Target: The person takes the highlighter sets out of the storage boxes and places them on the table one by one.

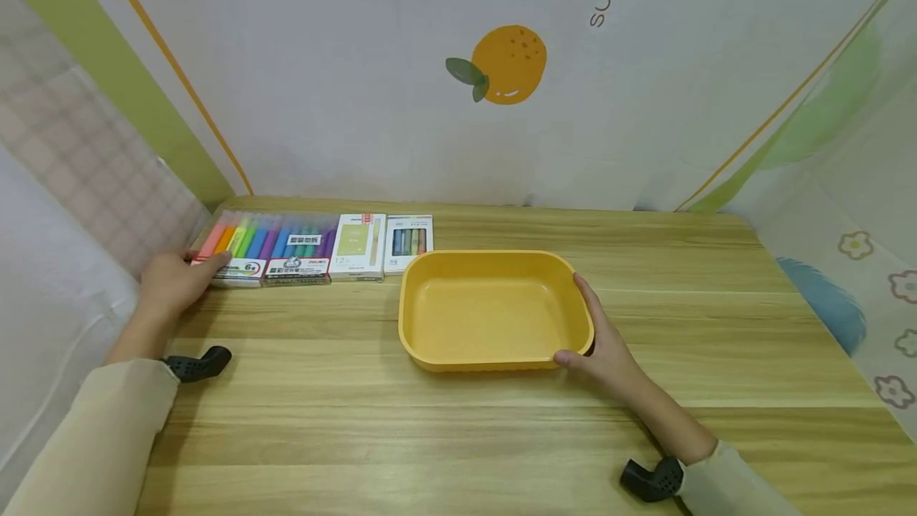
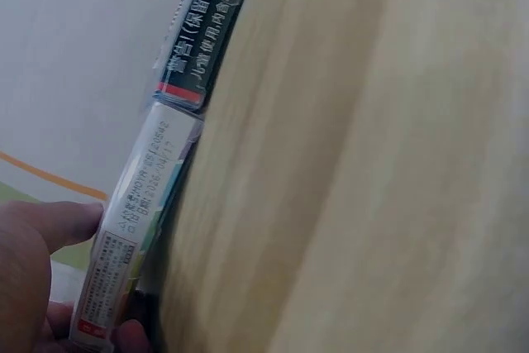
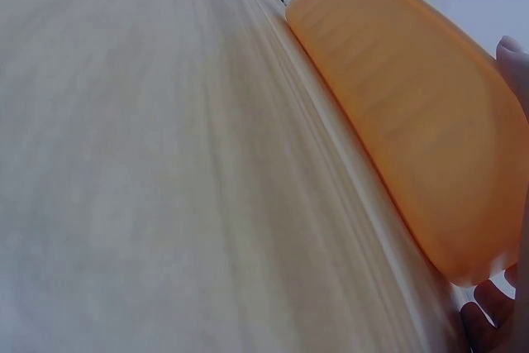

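At the left end of a row of stationery packs, my left hand pinches a clear pack of highlighters. In the left wrist view the thumb lies on one face of this pack and fingertips show at its other side. Farther right, my right hand grips the right end of a yellow plastic bin, thumb at the near rim and fingers along the far side. The bin's inside is bare. In the right wrist view its ribbed side wall shows, with curled fingers at the bottom corner.
Beside the highlighters stand a second clear marker pack, a white box with a yellow-green panel and a white box with a window. All lie on a wood-grain table. A printed curtain hangs behind.
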Available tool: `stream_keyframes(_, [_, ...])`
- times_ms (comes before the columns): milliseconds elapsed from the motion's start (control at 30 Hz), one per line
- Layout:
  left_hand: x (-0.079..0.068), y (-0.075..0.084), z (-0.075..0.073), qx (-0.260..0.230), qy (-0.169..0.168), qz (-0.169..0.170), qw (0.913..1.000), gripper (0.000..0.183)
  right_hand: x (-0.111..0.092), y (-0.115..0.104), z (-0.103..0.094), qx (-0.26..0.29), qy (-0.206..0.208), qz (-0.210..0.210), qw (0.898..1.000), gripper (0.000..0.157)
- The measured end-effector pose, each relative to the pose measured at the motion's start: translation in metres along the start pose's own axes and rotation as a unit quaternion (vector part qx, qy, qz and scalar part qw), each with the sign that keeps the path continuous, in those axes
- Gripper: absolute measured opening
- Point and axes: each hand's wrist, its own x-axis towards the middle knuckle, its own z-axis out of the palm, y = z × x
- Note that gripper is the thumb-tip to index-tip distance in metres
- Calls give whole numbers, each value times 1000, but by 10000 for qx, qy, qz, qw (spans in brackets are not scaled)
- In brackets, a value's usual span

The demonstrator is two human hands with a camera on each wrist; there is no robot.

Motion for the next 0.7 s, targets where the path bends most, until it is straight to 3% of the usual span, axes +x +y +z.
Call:
stream_keyframes(400, [-3,-2,12,-66,714,96,9974,76,0,0,1,-33,29,17,10000,110])
stream_keyframes(700, [-7,1,8,559,537,-65,9970,79,-2,-4,2,-20,20,44,10000,110])
